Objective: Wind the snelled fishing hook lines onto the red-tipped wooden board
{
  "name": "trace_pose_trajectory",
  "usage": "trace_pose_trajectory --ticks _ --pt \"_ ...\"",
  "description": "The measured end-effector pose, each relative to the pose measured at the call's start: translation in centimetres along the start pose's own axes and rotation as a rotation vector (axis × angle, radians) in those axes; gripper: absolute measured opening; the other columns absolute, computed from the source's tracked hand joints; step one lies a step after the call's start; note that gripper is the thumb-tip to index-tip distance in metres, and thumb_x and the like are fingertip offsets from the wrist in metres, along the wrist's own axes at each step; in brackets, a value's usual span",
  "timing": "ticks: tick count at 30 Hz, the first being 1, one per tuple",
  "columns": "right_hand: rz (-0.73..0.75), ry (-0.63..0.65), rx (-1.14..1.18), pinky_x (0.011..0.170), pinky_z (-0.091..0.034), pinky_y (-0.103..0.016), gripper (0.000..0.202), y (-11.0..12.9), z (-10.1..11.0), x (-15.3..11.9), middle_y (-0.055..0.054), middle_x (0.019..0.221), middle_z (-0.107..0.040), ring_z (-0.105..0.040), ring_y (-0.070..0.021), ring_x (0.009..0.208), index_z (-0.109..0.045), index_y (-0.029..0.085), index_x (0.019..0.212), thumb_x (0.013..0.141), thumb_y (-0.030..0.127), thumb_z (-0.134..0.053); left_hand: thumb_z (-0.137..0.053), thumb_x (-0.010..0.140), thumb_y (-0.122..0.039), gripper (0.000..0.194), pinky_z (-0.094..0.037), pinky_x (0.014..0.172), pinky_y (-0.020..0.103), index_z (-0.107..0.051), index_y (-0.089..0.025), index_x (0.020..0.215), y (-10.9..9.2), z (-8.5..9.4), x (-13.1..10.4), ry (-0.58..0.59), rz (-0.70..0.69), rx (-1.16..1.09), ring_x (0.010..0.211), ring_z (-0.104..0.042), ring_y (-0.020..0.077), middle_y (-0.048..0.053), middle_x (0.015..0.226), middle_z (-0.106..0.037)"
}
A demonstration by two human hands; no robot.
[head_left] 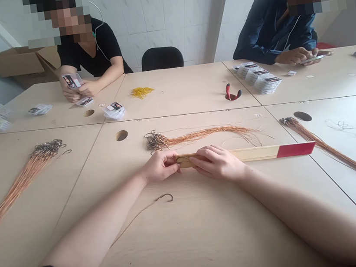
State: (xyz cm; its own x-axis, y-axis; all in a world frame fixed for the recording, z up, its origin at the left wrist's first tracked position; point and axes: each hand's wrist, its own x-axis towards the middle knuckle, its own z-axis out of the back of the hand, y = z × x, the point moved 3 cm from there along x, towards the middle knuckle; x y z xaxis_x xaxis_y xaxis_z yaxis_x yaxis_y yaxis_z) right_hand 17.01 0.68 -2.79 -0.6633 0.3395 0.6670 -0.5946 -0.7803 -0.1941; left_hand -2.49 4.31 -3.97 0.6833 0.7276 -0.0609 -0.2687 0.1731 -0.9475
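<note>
A long flat wooden strip (256, 154) with a red right end lies across the middle of the table. My left hand (161, 166) pinches its left end between thumb and fingers. My right hand (219, 163) is closed over the strip a little farther right, fingertips pressed on its face. A dark hook shows on the strip between my hands, partly covered by the fingers. Nearer to me a single hook (166, 197) with a thin line lies on the table. Behind the strip is a bundle of hooks (156, 141) with copper-coloured lines stretching right.
More hook bundles lie at the left (23, 180) and right (334, 148). Beyond are yellow pieces (141, 92), red-handled pliers (229, 92) in a table hole and stacked packs (258, 78). Two people sit across the table (170, 77), their hands holding things.
</note>
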Motion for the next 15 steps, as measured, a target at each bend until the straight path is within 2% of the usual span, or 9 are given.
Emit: trace_pose_trajectory --ticks 15 --pt "0.077 -0.008 0.029 0.065 -0.049 -0.028 0.017 -0.36 0.16 -0.24 -0.003 0.085 -0.057 -0.056 -0.0121 0.075 -0.059 0.018 0.100 0.084 0.018 -0.057 -0.058 0.078 -0.022 0.013 -0.045 0.059 0.020 -0.057 -0.012 0.087 -0.27 -0.12 -0.12 0.023 -0.008 0.015 0.066 -0.062 0.0125 0.005 0.072 -0.067"
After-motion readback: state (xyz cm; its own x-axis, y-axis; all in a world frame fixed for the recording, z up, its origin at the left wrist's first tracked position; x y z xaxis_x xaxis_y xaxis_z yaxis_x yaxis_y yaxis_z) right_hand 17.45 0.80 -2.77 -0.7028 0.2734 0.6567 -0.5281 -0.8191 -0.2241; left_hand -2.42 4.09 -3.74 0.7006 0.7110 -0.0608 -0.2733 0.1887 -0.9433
